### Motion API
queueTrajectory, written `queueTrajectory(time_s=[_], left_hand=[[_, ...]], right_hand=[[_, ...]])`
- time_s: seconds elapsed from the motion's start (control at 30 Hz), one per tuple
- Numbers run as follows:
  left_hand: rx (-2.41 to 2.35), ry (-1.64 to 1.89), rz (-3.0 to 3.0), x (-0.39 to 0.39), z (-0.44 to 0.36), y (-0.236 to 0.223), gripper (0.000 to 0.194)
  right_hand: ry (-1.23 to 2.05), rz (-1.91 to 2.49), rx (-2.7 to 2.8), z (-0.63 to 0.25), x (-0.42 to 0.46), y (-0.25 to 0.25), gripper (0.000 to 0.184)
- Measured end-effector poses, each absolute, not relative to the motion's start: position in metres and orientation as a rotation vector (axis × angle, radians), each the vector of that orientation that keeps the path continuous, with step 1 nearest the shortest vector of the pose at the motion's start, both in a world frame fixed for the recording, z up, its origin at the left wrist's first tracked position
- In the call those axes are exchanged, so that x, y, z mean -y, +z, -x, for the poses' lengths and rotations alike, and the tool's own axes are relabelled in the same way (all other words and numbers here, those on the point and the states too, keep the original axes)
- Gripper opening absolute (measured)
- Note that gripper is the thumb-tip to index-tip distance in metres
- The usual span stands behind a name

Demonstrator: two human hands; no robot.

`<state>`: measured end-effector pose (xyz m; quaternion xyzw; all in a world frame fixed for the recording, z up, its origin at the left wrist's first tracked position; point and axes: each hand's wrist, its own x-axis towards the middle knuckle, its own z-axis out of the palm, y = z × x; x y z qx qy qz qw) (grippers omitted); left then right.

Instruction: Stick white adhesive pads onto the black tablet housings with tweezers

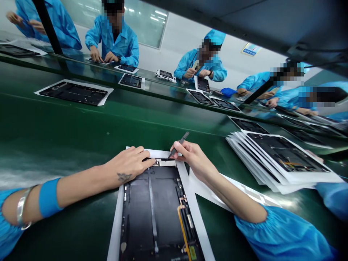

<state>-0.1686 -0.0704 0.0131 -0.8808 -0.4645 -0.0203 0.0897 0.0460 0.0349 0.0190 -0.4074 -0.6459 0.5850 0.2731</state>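
Note:
An opened tablet (138,210) lies on a white sheet (115,228) in front of me, its dark inside facing up with an orange flex cable along the right. My left hand (129,162) rests over the tablet's far left corner, fingers apart, the index fingertip touching near a small light part. In my right hand (193,156) is a pair of dark tweezers (182,139), pinched between thumb and fingers. Their tip points down at a pale strip (168,163) along the tablet's far edge. Whether the tip touches the strip, I cannot tell.
At right stands a stack of opened tablets (288,150) interleaved with white sheets. Another white sheet (231,185) lies under my right forearm. Beyond, a tablet (73,92) rests on the green table (89,123). Several co-workers in blue sit along the far bench.

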Motion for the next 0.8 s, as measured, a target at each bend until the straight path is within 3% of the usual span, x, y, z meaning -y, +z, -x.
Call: queueTrajectory(time_s=[0.8], left_hand=[[1.376, -0.034, 2.610, 0.0702, 0.1675, 0.0148, 0.029]], right_hand=[[1.569, 1.109, 1.771, -0.0437, -0.0369, 0.0206, 0.051]])
